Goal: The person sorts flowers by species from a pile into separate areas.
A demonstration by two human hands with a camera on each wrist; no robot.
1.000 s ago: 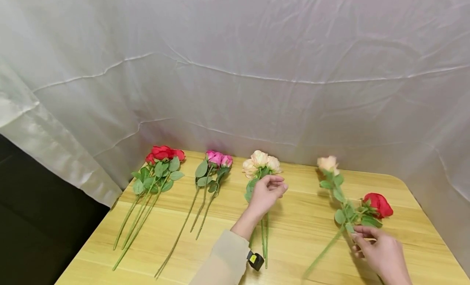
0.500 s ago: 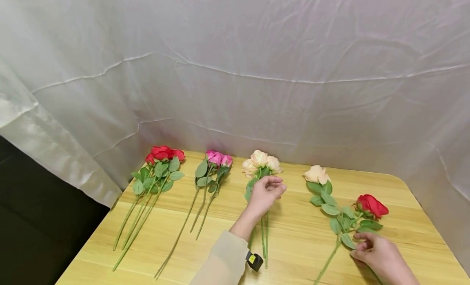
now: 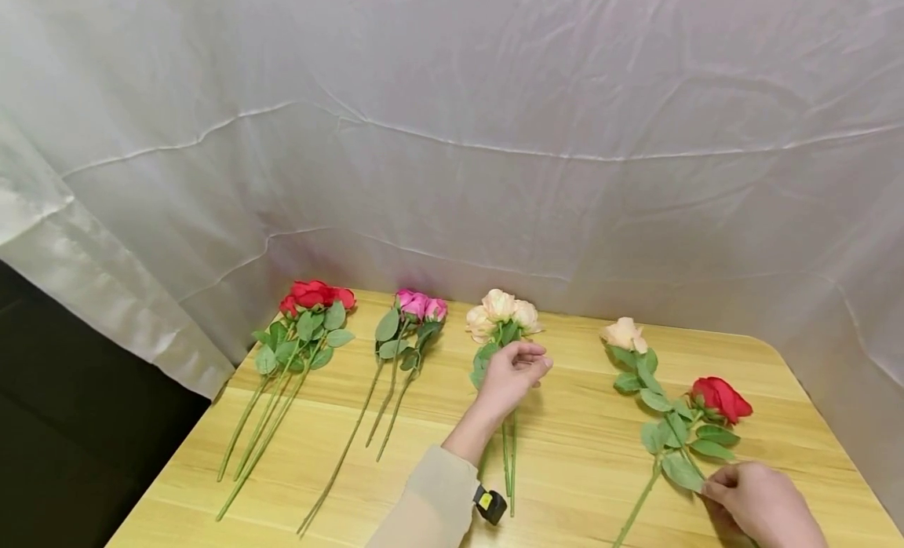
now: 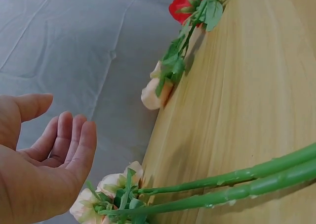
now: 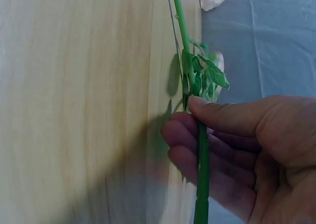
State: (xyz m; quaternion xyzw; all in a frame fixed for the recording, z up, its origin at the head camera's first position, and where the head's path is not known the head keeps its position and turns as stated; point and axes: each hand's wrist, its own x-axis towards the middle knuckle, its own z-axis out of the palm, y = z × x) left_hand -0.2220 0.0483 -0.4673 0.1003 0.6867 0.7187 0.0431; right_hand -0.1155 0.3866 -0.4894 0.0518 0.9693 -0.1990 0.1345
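Observation:
My left hand (image 3: 512, 379) hovers over the bunch of peach roses (image 3: 503, 312), its fingers loosely bent around nothing; the left wrist view shows the bare palm and fingers (image 4: 88, 150). At the right of the table, my right hand (image 3: 763, 501) pinches the green stem (image 5: 203, 169) of a red rose (image 3: 722, 399) between thumb and fingertips. A single peach rose (image 3: 625, 334) lies across it, its leaves tangled with the red rose's leaves and its own stem (image 3: 639, 505) slanting toward the front.
On the left of the wooden table (image 3: 565, 454) lie a bunch of red roses (image 3: 312, 295) and a bunch of pink roses (image 3: 417, 303), stems toward the front. A grey curtain (image 3: 494, 179) hangs behind the table. A small black device (image 3: 490, 502) is strapped at the left wrist.
My right hand has moved toward the front right. The single peach rose swung left, then slid back slightly right, as the red rose shifted a little. The left hand has hardly moved.

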